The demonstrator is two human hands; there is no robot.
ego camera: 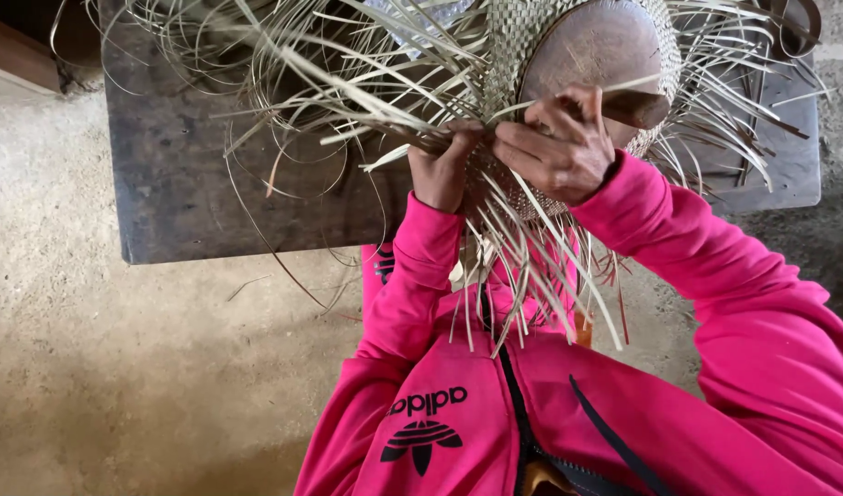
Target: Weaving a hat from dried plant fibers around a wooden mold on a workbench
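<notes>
Pink sleeves (421, 303) rise toward twelve o'clock, where both hands work a half-woven hat (531, 37) over a rounded brown mould (600, 46) on a dark table (182, 174). Left hand (442, 165) is clamped on a bunch of strips (522, 266); right hand (559, 147) pinches one strip, seemingly against the mould. Keeping the strips taut and flat should tighten the weave.

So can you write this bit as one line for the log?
left hand: gripping straw strands | right hand: pinching a strand at woven piece | wooden mould: inside weave | table: underneath
</notes>
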